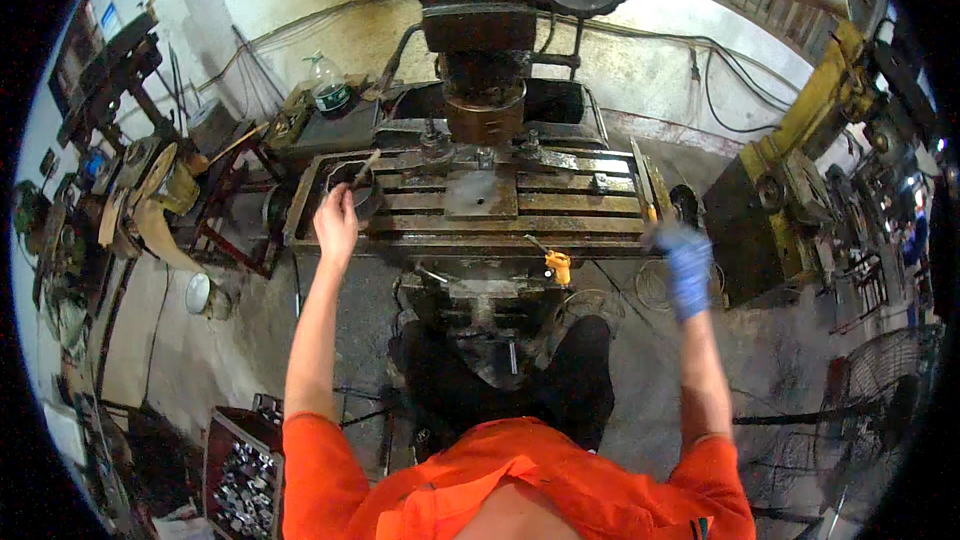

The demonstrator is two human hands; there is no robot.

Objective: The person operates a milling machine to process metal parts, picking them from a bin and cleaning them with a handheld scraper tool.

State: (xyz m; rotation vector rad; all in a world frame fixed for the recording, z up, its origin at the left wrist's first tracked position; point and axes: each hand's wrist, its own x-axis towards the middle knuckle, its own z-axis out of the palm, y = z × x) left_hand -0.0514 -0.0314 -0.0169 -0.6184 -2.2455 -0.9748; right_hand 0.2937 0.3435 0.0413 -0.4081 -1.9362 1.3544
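Note:
My bare left hand (338,220) is closed on a short, slim brush (369,168) at the left end of the slotted machine table (440,228). The brush points up and away from my fingers, above a dark round tin (368,202). At the table's right end is my right hand (686,265), in a blue glove and smeared by motion. Just beyond its fingers lies a long file (643,165) with an orange handle; whether they grip it cannot be made out. A flat metal plate (481,194) with a small central hole sits mid-table under the machine's spindle (484,105).
A small yellow device (557,268) hangs at the table's front edge. Behind the table's left end stands a clear bottle (328,88). A crate of metal parts (243,485) is at lower left, a white bucket (206,296) on the floor, and a yellow-green machine (770,190) at right.

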